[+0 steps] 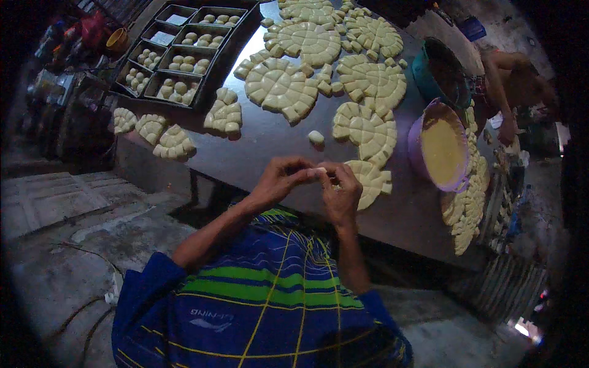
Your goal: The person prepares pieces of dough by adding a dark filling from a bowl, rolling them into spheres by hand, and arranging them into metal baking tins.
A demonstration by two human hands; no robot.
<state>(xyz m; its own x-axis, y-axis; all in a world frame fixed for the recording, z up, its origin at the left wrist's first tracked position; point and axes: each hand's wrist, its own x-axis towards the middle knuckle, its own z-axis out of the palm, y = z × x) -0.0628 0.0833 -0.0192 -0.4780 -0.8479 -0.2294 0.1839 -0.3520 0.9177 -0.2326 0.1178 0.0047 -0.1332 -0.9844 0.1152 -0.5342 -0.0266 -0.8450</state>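
Note:
My left hand (280, 179) and my right hand (341, 189) meet over the near edge of the dark table, fingertips pinching a small pale piece of dough (322, 170) between them. The fingers hide most of that piece. Just beyond, a single small dough ball (316, 137) lies on the tabletop. Right beside my right hand sits a flat dough round scored into pieces (370, 184), partly covered by the fingers. More scored rounds (281, 88) spread across the far middle of the table.
At the far left stands a dark rack of rectangular tins (178, 90), several holding dough balls. Cut dough wedges (174, 142) lie near it. On the right are a purple tub with yellowish contents (410, 147), a teal tub (420, 73) and small dough pieces (469, 211). Another person's arm (506, 92) shows beyond.

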